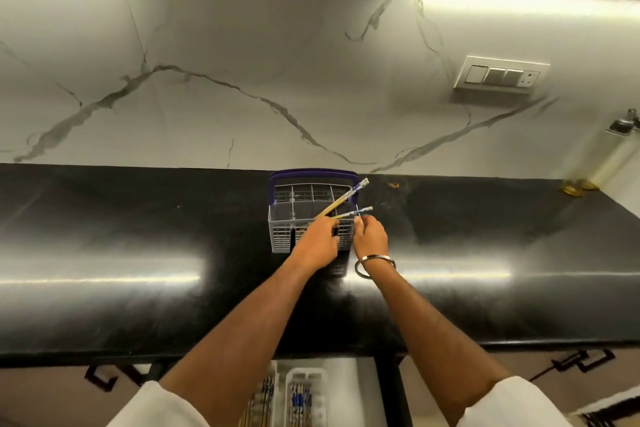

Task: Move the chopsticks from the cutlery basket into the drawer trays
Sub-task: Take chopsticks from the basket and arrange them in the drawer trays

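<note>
My left hand [317,242] was curled around a chopstick [341,201] that slanted up and right out of the cutlery basket [282,232], while my right hand [370,234], bangle [375,265] at the wrist, pinched the lower end of a second chopstick [356,212] at the basket's near right corner. I saw both patterned tips pointing toward the wall. The grey basket with its blue handle [313,173] stood on the black desk [138,253] against the marble wall [242,62]. Below the desk edge, the open drawer [353,388] showed white trays [306,395] already holding chopsticks.
</note>
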